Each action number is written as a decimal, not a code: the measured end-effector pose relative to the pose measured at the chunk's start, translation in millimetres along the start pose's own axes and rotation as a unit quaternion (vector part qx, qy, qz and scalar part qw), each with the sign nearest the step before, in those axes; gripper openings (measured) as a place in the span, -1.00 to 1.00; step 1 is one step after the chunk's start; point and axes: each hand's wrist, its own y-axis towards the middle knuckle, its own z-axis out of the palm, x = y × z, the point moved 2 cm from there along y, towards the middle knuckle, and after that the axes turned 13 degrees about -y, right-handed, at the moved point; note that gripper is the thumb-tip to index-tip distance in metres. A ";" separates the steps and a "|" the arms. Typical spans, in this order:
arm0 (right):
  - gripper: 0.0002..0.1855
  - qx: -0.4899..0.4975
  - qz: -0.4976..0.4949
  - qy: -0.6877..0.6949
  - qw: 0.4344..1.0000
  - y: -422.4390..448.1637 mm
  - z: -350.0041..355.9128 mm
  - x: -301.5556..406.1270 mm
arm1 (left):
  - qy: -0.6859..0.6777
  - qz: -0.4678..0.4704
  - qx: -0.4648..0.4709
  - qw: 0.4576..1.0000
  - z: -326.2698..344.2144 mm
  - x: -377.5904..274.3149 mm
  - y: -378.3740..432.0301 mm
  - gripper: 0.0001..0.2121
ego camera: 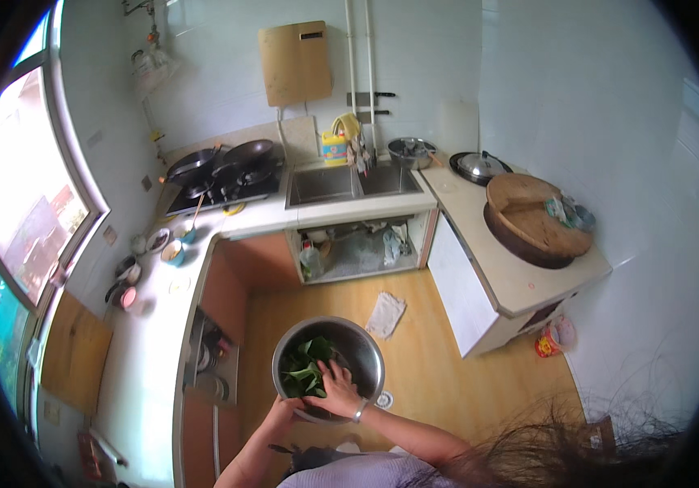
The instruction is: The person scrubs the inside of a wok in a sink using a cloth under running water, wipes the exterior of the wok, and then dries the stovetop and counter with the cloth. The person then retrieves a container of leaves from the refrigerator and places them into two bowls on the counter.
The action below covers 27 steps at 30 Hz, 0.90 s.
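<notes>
A round stainless steel bowl (372, 348) is held in front of my body, above the wooden-looking floor. Green leafy vegetables (306, 369) lie in its left half. My left hand (289, 407) grips the near left rim of the bowl, its fingertips partly hidden. Inside the bowl, my right hand (340, 390), with a band at the wrist, rests with spread fingers at the right edge of the leaves; whether it pinches any leaf cannot be told.
A double sink (325, 185) lies ahead, with a gas hob (227, 189) to its left. A thick round chopping board (532, 213) stands on the right counter. An open cabinet door (454, 287) juts out over the floor, near a cloth (386, 315). Small bowls line the left counter (148, 341).
</notes>
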 end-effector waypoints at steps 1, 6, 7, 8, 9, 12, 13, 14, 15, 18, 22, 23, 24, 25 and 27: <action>-0.07 -0.012 0.004 -0.011 1.000 18.2 -26.7 -1.3 | 0.018 0.000 -0.006 1.000 6.3 -19.0 15.2 -0.72; 0.01 -0.101 0.013 -0.028 0.994 124.7 -56.9 -50.9 | -0.006 0.005 0.025 1.000 17.1 -92.2 122.3 -0.58; 0.03 -0.106 -0.004 -0.009 0.994 146.6 -50.3 -63.9 | -0.004 0.017 0.030 0.999 21.6 -101.7 147.4 -0.56; 0.06 -0.110 -0.023 0.011 0.994 167.6 -41.3 -76.4 | -0.004 0.030 0.033 0.999 25.7 -111.2 171.4 -0.55; 0.09 -0.112 -0.043 0.032 0.992 191.7 -35.0 -87.7 | -0.003 0.044 0.035 0.998 29.3 -121.1 194.6 -0.54; 0.13 -0.078 -0.024 0.143 0.986 278.5 -19.5 -110.9 | -0.008 0.075 0.020 0.997 40.4 -151.3 263.9 -0.65; 0.16 -0.093 -0.025 0.159 0.983 310.0 -19.2 -113.1 | 0.003 0.087 0.005 0.996 51.6 -169.3 284.9 -0.64; 0.20 -0.109 -0.004 0.128 0.986 331.2 -5.4 -118.4 | 0.017 0.086 -0.017 0.996 59.6 -178.0 298.7 -0.64; 0.21 -0.120 -0.010 0.145 0.982 364.0 3.2 -127.0 | 0.030 0.084 -0.038 0.995 65.6 -187.9 313.7 -0.63; 0.21 -0.159 -0.051 0.146 0.975 451.2 -9.0 -106.0 | -0.010 0.108 -0.042 0.993 72.1 -236.7 363.3 -0.66; 0.20 -0.153 -0.039 0.173 0.972 563.0 -16.5 -96.6 | 0.032 0.203 -0.018 0.979 77.7 -315.4 445.3 -0.68; 0.18 -0.129 -0.019 0.180 0.975 590.3 -27.8 -95.9 | 0.043 0.210 -0.023 0.976 89.6 -338.8 462.6 -0.69; 0.16 -0.167 -0.024 0.184 0.968 621.1 -24.7 -98.1 | 0.055 0.218 -0.029 0.974 102.1 -363.6 476.9 -0.70; 0.13 -0.178 -0.028 0.187 0.966 653.4 -31.9 -99.5 | 0.080 0.196 -0.033 0.977 116.6 -391.4 493.4 -0.69; 0.10 -0.206 -0.041 0.208 0.955 715.9 -46.3 -95.1 | 0.138 0.207 -0.016 0.968 123.9 -441.0 532.4 -0.63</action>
